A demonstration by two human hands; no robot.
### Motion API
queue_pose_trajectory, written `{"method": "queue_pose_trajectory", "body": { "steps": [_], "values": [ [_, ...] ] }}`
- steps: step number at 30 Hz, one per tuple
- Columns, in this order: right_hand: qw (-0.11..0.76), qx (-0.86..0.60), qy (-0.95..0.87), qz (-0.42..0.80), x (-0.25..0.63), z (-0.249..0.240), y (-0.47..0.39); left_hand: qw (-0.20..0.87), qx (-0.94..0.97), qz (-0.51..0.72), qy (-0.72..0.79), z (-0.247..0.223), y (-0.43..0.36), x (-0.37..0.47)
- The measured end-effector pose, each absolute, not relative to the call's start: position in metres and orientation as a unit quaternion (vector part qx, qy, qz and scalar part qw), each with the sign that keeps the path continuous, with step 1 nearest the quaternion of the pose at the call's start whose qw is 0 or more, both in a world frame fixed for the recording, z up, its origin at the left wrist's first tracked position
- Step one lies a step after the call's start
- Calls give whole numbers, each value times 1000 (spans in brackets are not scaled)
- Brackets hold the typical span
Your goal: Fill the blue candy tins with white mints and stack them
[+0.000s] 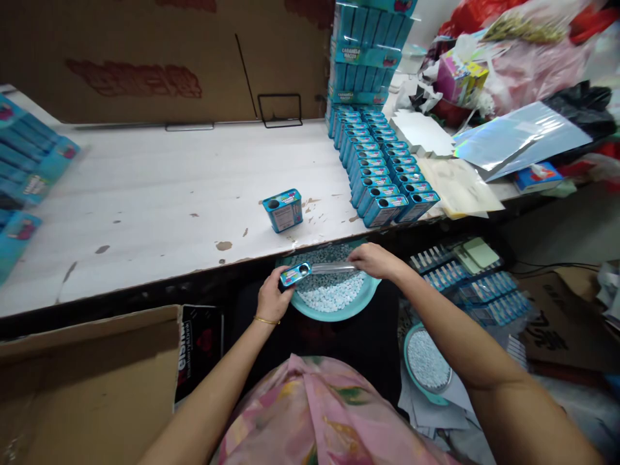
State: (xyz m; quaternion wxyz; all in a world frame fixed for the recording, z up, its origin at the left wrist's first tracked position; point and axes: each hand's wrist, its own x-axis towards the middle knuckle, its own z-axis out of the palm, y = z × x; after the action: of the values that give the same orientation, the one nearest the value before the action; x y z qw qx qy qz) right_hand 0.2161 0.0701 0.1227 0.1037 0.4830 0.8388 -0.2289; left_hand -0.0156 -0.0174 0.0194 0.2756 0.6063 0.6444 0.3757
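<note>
My left hand (274, 294) is closed round a small blue candy tin (294, 276), tilted, with the round hole in its top facing right. My right hand (372, 259) grips the end of a clear scoop (332, 268), a long narrow trough whose tip reaches the tin's hole. Both are over a turquoise basin (334, 316) of small pale blue and white candies (332, 294), in front of my lap. Whether candies lie in the scoop is hard to make out. Another blue tin (283, 210) stands upright on the white table just beyond the basin.
Two rows of open-holed tins (382, 168) line the white table (159, 194), with stacked display boxes (363, 58) behind. More boxes (33, 161) stand at left. A smaller bowl of candies (429, 358) sits low right. An open carton (87, 387) is at lower left.
</note>
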Motion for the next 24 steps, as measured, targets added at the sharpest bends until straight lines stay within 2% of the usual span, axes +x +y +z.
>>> {"method": "queue_pose_trajectory", "body": {
  "steps": [2, 6, 10, 14, 19, 24],
  "values": [
    [105, 508, 816, -256, 228, 89, 70, 269, 590, 386, 656, 22, -20, -21],
    [153, 563, 785, -209, 216, 19, 54, 263, 571, 397, 669, 26, -21, -25],
    [173, 541, 792, -223, 194, -15, 34, 273, 552, 396, 681, 28, -19, -24],
    [177, 503, 800, -275, 196, -24, 31, 271, 545, 397, 687, 26, -16, -24],
    [139, 489, 786, -351, 213, -29, 35, 277, 537, 409, 684, 24, -15, -26],
    [69, 506, 758, -406, 232, 3, 39, 279, 532, 411, 685, 25, -16, -25]
  ]
}}
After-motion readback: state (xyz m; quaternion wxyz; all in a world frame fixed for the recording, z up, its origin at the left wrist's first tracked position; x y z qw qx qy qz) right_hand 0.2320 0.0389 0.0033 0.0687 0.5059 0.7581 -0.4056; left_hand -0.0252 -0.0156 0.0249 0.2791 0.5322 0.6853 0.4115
